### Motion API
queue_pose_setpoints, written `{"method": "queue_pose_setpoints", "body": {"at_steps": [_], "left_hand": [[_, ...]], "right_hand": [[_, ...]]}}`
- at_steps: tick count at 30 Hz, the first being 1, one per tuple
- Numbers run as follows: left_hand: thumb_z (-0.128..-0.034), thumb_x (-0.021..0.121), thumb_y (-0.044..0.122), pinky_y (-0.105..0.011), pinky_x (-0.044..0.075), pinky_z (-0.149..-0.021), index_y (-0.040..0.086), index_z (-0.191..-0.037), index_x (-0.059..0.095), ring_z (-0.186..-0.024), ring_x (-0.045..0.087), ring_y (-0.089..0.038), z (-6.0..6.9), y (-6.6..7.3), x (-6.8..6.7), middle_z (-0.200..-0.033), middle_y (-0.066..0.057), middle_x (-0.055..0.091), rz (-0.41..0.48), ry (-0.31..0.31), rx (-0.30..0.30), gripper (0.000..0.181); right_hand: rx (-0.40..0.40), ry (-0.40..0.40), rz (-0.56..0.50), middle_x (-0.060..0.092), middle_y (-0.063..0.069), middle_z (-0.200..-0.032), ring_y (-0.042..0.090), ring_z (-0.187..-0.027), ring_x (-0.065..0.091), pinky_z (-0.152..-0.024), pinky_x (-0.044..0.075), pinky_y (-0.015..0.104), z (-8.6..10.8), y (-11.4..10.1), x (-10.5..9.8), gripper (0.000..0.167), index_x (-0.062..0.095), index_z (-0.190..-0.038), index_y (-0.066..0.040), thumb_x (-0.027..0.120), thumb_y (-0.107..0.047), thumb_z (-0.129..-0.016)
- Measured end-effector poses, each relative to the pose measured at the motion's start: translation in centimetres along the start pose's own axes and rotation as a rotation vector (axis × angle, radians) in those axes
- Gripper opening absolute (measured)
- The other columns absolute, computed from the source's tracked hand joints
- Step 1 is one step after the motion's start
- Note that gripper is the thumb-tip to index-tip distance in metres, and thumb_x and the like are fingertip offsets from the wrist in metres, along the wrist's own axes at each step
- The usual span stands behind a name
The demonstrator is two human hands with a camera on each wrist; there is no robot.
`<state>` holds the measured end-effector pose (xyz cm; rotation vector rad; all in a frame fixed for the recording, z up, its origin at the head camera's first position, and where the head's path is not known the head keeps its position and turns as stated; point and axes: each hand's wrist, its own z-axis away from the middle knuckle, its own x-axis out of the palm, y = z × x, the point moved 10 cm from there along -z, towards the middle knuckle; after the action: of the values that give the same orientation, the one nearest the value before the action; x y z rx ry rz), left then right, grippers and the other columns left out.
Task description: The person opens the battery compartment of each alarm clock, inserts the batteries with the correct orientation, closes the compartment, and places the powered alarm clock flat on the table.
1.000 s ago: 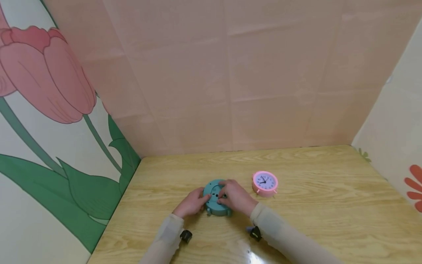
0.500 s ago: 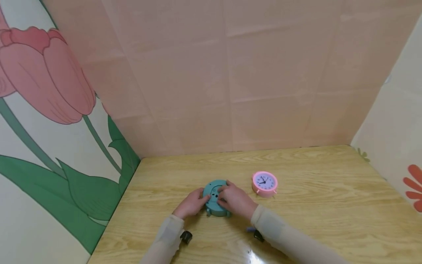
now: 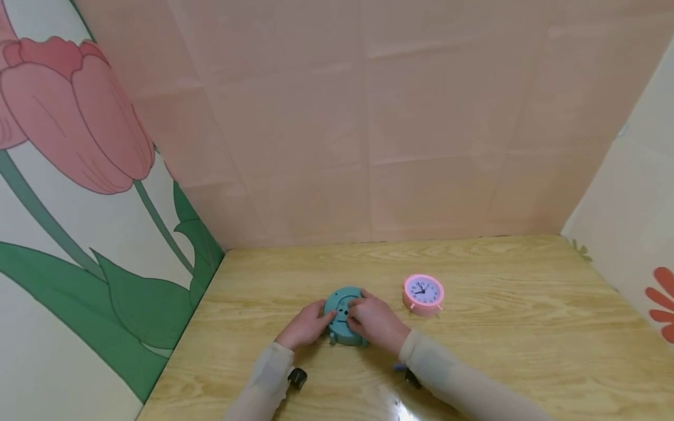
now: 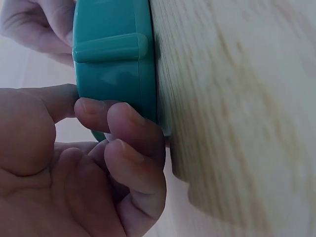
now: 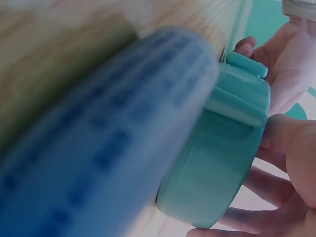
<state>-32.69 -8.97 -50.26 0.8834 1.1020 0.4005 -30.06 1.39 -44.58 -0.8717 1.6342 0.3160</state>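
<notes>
- A teal clock (image 3: pixel 341 328) lay on the counter (image 3: pixel 516 310) between the two hands, its round back turned up and small dark spots showing near the middle of it.
- Two stubby feet (image 3: pixel 333 338) stuck out from the rim on the person's side.
- The left hand (image 3: pixel 305 326) was clamped on the clock's left side: the thumb touched the edge of the back, and the other fingers were bent against the rim.
- The right hand (image 3: pixel 378 318) reached over from the other side, its fingers bent and closed on the clock; whether the fingertips pinched one small part of the back was hidden.
- To the right of the teal clock, apart from it, a pink clock (image 3: pixel 423 291) lay with its pale dial tilted up and its feet towards the person; neither hand touched it.
- Light sleeves (image 3: pixel 263 374) covered both forearms, and a black device (image 3: pixel 298 378) sat by the left wrist.
- A blue object (image 5: pixel 113 128) with darker markings filled much of the right wrist view, too blurred to identify.
- A pinkish sheet (image 3: pixel 368 117) hung behind the counter.
- A large tulip picture (image 3: pixel 79 117) decorated the left wall, and a red flower (image 3: pixel 666 304) the right.
</notes>
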Motion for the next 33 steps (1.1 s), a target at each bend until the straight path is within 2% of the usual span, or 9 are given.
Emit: {"method": "queue_pose_setpoints", "body": {"at_steps": [5, 12, 19, 25, 29, 33], "left_hand": [[-0.1072, 0.047, 0.033, -0.034, 0.047, -0.054, 0.004, -0.136, 0.054, -0.055, 0.052, -0.016, 0.1, 0.0, 0.0, -0.074, -0.007, 0.057, -0.001, 0.007, 0.007, 0.041], [-0.1075, 0.046, 0.032, -0.033, 0.048, -0.054, 0.006, -0.129, 0.057, -0.056, 0.052, -0.016, 0.2, 0.1, 0.3, -0.074, -0.004, 0.056, 0.004, 0.007, 0.002, 0.036], [-0.1073, 0.046, 0.033, -0.033, 0.048, -0.053, 0.005, -0.129, 0.056, -0.057, 0.053, -0.017, -0.1, -0.2, 0.1, -0.075, -0.005, 0.057, 0.016, 0.020, -0.017, 0.036], [-0.1068, 0.047, 0.034, -0.034, 0.049, -0.055, 0.004, -0.130, 0.056, -0.057, 0.055, -0.017, -0.4, -0.4, 0.0, -0.075, -0.005, 0.058, -0.004, 0.034, -0.015, 0.039], [-0.1066, 0.048, 0.033, -0.034, 0.049, -0.057, 0.002, -0.131, 0.055, -0.059, 0.055, -0.017, -0.2, -0.3, 0.1, -0.077, -0.006, 0.058, -0.011, 0.041, -0.024, 0.040], [-0.1065, 0.048, 0.033, -0.033, 0.048, -0.057, 0.002, -0.128, 0.056, -0.058, 0.054, -0.016, 0.0, 0.0, 0.0, -0.078, -0.006, 0.057, -0.016, 0.042, -0.022, 0.038]], "right_hand": [[0.015, 0.020, -0.004, 0.073, 0.011, -0.110, 0.027, -0.107, 0.068, -0.109, 0.040, 0.054, 0.2, 0.3, -0.2, 0.005, 0.077, -0.088, -0.010, 0.074, -0.013, -0.089], [0.046, 0.072, 0.076, 0.069, -0.001, -0.105, 0.024, -0.103, 0.062, -0.093, 0.050, 0.052, 0.8, 0.8, -0.5, 0.006, 0.077, -0.089, -0.019, 0.075, -0.024, -0.090], [0.038, 0.121, 0.029, 0.066, -0.002, -0.102, 0.020, -0.097, 0.060, -0.088, 0.051, 0.047, 0.7, 0.9, -1.9, 0.005, 0.077, -0.089, -0.018, 0.076, -0.023, -0.090], [0.053, 0.168, -0.014, 0.064, -0.005, -0.092, 0.013, -0.085, 0.058, -0.077, 0.051, 0.033, 1.5, 1.9, -3.2, 0.005, 0.077, -0.089, -0.016, 0.077, -0.021, -0.089], [0.079, 0.140, -0.026, 0.062, -0.009, -0.084, 0.007, -0.076, 0.056, -0.069, 0.050, 0.026, 2.6, 2.8, -3.9, 0.007, 0.076, -0.091, -0.015, 0.074, -0.022, -0.091], [0.124, 0.083, -0.038, 0.064, -0.011, -0.080, 0.002, -0.071, 0.055, -0.065, 0.051, 0.024, 3.6, 3.6, -4.5, 0.007, 0.075, -0.090, -0.015, 0.072, -0.021, -0.092]]}}
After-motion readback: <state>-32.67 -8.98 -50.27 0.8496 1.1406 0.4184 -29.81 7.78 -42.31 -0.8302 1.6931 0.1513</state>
